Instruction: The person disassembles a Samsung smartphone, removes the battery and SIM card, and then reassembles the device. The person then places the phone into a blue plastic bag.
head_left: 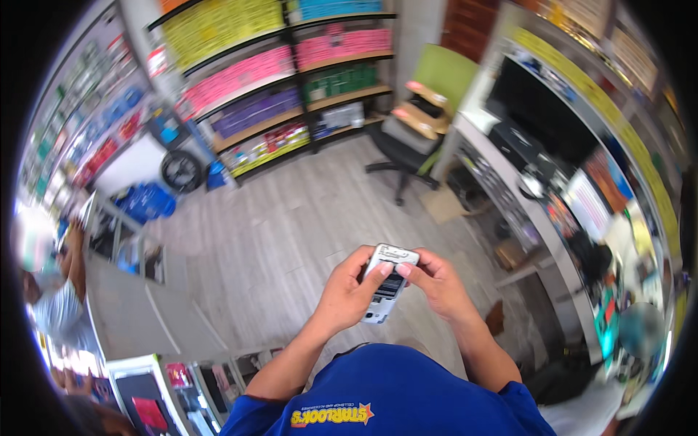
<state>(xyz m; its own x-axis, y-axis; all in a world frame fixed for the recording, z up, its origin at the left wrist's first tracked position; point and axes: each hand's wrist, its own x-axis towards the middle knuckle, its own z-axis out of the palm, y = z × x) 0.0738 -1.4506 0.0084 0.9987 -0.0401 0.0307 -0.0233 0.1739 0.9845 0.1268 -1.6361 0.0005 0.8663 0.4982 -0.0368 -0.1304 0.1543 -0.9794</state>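
Note:
Between my hands, in front of my body and above the floor, is a white mobile phone (376, 312) with its back cover off. Its dark battery (390, 285) shows in the middle of the opened back. My left hand (352, 288) wraps the phone's left side, the thumb lying across the battery area. From the right, my right hand (435, 282) grips the upper edge, its thumb pressed near the top of the battery. Both thumb tips nearly meet. The fingers behind the phone are mostly hidden.
Shelves with yellow, pink and purple boxes (254, 112) stand ahead. A green-backed office chair (445, 73) holds stacked items. On the right runs a cluttered desk with a dark monitor (542, 109). Grey counters (160, 316) line the left, with a person (62, 305) beyond. A blue bag (149, 202) lies near a wheel.

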